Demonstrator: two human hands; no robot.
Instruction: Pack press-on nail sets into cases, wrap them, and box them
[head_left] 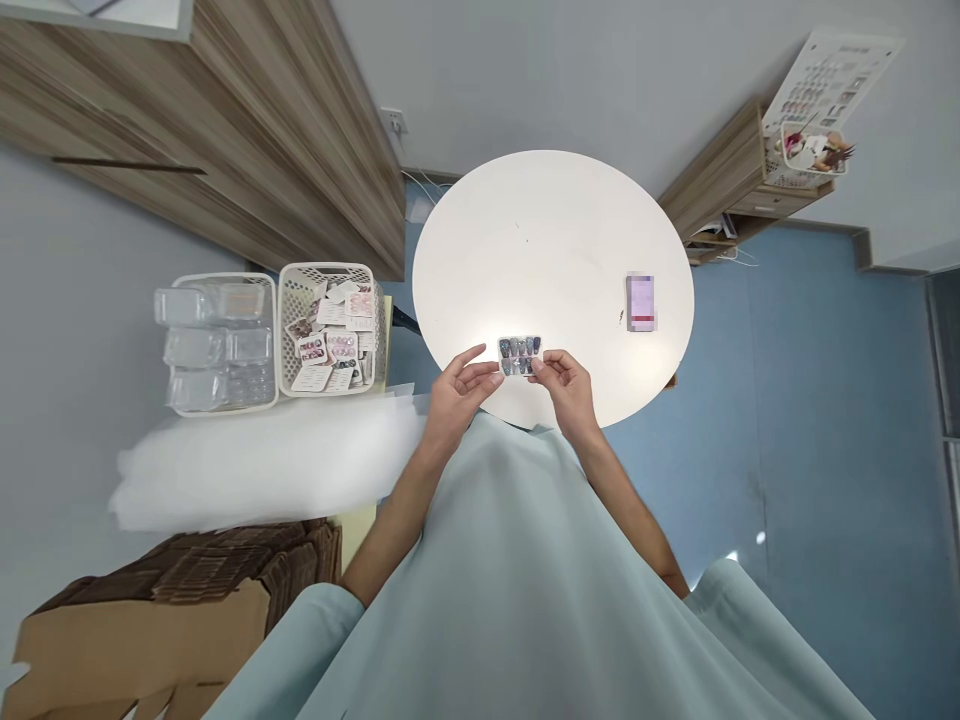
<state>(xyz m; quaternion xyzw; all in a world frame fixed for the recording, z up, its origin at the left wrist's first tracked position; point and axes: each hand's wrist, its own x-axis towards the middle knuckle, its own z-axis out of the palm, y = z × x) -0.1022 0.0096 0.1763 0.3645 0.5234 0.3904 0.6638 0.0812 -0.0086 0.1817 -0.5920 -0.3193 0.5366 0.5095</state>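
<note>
A small card of press-on nails (519,349) is held over the near edge of the round white table (555,220). Dark, glittery nails sit on it in two rows. My right hand (571,392) pinches the card's right side, its thumb lying over the lower right corner. At the left edge, the thumb and bent fingers of my left hand (454,400) grip the card, while the index finger stretches out apart from it. The fingertips beneath the card are hidden.
A phone-like purple item (640,302) lies at the table's right. To the left stand a basket of clear plastic boxes (196,347) and a basket of nail cards (330,310). Nearer are white packing sheets (262,460) and stacked cardboard (142,640). A cabinet (285,110) rises behind.
</note>
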